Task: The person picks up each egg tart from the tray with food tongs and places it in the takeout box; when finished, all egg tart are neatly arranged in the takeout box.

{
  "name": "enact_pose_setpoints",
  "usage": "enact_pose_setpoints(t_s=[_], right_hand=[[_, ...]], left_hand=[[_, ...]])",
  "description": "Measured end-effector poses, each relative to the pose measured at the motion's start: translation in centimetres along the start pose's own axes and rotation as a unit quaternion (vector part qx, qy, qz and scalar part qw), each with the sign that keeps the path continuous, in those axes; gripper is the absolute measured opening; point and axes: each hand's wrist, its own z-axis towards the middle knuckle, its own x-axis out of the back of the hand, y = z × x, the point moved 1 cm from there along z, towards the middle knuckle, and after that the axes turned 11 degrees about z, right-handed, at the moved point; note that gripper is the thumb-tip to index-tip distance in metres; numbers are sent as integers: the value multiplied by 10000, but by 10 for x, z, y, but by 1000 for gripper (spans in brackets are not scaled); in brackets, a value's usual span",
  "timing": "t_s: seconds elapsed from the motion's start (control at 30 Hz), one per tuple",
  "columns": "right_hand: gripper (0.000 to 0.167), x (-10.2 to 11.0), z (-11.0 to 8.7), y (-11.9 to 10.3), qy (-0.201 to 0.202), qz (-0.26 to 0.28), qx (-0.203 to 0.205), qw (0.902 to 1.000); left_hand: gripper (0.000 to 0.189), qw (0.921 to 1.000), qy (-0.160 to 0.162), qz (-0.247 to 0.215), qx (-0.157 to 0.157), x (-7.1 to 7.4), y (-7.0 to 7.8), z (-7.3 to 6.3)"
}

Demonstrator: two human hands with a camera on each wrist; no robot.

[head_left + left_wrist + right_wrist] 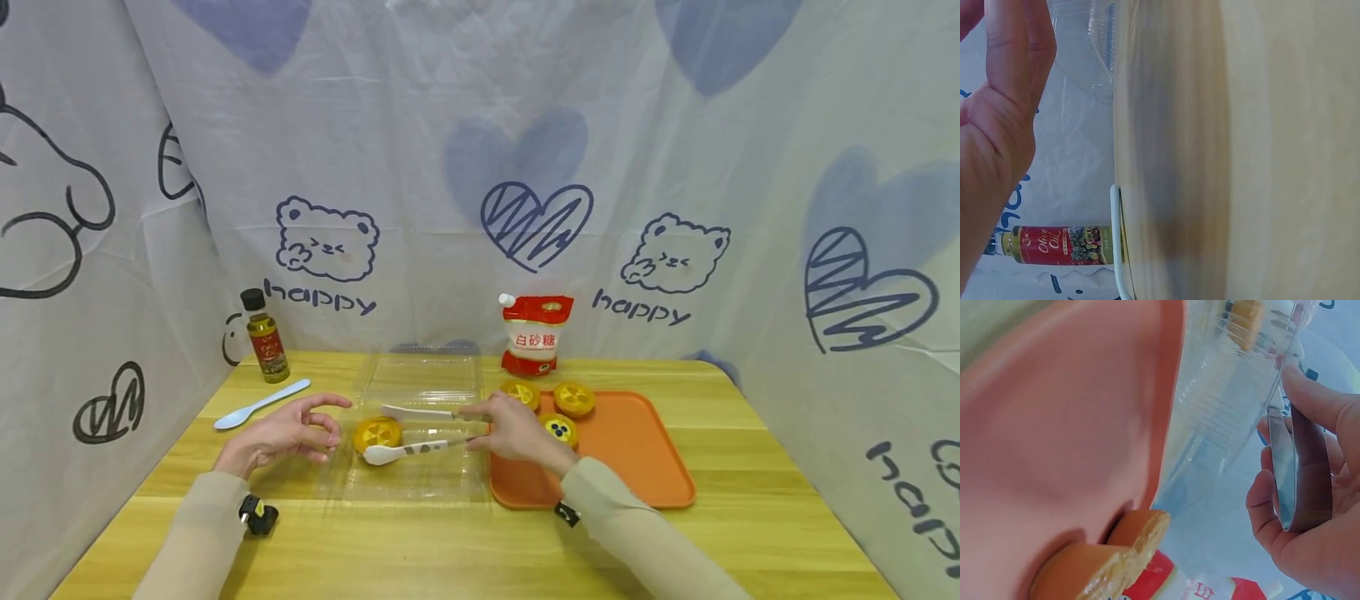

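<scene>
My right hand [522, 431] grips a pair of tongs [420, 449] with metal arms and pale tips. The tips are spread apart over an egg tart [377, 433] that sits at the left side of a clear plastic box [420, 487]. One tip lies along the tart's near side, the other by its far edge. In the right wrist view, thumb and fingers wrap the metal arms of the tongs. Just left of the box, my left hand [288, 429] hovers with loosely bent fingers and holds nothing. The box's lid [420, 375] stands raised at the back.
To the right lies an orange tray [630, 467] with several tarts, one of them a blueberry-topped tart [559, 429]. Behind it stands a red and white sugar pouch [534, 337]. At left are an olive oil bottle [267, 342] and a pale blue spoon [262, 403]. A printed curtain [427, 208] hangs behind.
</scene>
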Motion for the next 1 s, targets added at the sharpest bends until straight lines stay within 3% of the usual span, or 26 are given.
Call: enact_pose_setpoints(t_s=[0.37,0.77,1.0], right_hand=[[40,1,-1,2,-30,58,39,10000],[39,-7,-5,6,484,-136,199,9985],[41,-9,-3,7,435,-38,99,9990]], left_hand=[[73,10000,42,-49,47,-1,4,-2],[72,10000,48,-22,43,-2,5,-3],[73,10000,-20,-17,32,-3,5,-3]])
